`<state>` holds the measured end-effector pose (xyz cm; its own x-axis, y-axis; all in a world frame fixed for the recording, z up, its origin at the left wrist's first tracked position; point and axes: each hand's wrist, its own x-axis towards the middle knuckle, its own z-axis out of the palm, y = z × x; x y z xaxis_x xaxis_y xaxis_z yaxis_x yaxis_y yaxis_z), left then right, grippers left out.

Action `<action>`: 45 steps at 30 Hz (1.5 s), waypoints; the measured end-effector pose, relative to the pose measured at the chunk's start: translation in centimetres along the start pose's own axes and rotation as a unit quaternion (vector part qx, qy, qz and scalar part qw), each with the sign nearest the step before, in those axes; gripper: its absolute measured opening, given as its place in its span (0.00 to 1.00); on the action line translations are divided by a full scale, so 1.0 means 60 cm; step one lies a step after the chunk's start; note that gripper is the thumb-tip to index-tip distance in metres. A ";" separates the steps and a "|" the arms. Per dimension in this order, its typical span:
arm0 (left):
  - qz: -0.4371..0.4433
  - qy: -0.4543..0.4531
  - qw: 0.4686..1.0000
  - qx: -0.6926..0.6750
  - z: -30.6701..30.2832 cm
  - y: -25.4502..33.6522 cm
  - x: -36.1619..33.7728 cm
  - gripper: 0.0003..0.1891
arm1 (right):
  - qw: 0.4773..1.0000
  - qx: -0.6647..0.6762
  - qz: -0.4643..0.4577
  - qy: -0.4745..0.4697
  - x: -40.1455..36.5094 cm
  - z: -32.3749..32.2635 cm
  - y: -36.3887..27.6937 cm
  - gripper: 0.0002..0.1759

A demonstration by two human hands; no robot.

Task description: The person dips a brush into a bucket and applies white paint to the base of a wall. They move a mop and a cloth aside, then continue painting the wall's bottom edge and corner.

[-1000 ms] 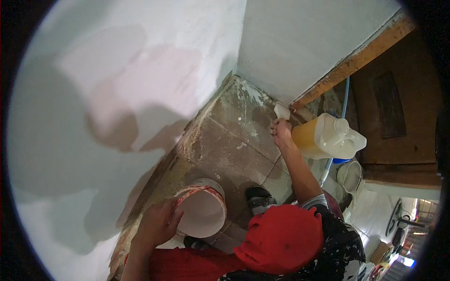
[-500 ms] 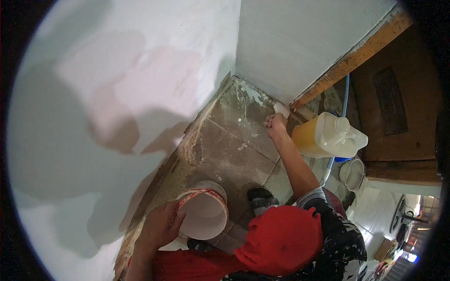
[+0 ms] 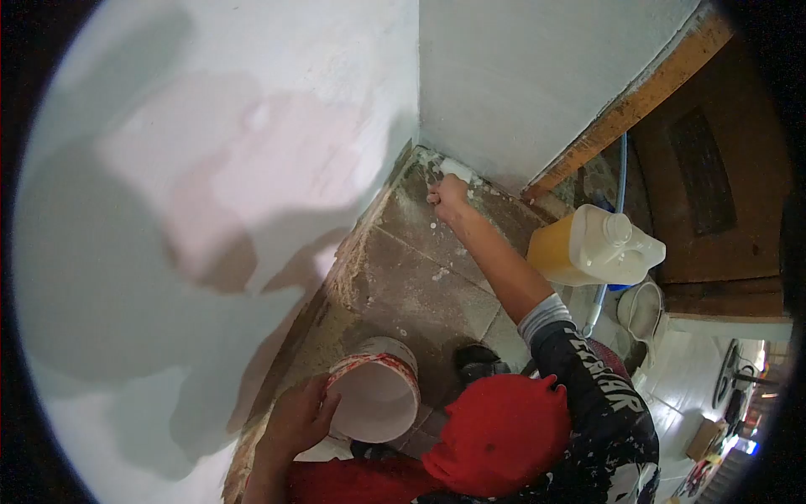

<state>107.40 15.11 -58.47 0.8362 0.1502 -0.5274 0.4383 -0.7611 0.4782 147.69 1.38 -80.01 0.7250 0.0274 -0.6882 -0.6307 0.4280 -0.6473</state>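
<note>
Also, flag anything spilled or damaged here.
White splatters dot the brown floor tiles towards the corner, resembling spilled paint. The wall base near the bucket looks rough and stained, unlike the paler surface above.

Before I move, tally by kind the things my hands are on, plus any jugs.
Bucket, at your left hand: 1
White piece, at your right hand: 1
Jug, with yellow contents: 1
Total: 3
</note>
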 end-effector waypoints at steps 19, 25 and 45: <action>0.000 -0.013 1.000 0.002 0.010 -0.013 0.011 0.19 | 0.982 -0.001 0.014 -0.189 0.013 0.015 -0.005 0.04; -0.034 -0.018 0.999 0.006 0.001 0.001 -0.001 0.19 | 0.967 -0.015 0.026 -0.254 -0.066 -0.113 -0.002 0.07; 0.047 0.039 0.997 0.038 -0.015 0.029 -0.042 0.19 | 0.876 -0.413 -0.051 -0.244 -0.222 -0.198 -0.040 0.09</action>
<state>106.36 13.99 -55.71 0.8972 0.1224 -0.4242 0.3326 -0.8193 0.4670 136.24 -10.77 -73.17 0.6941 0.4971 -0.5207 -0.3944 -0.3424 -0.8527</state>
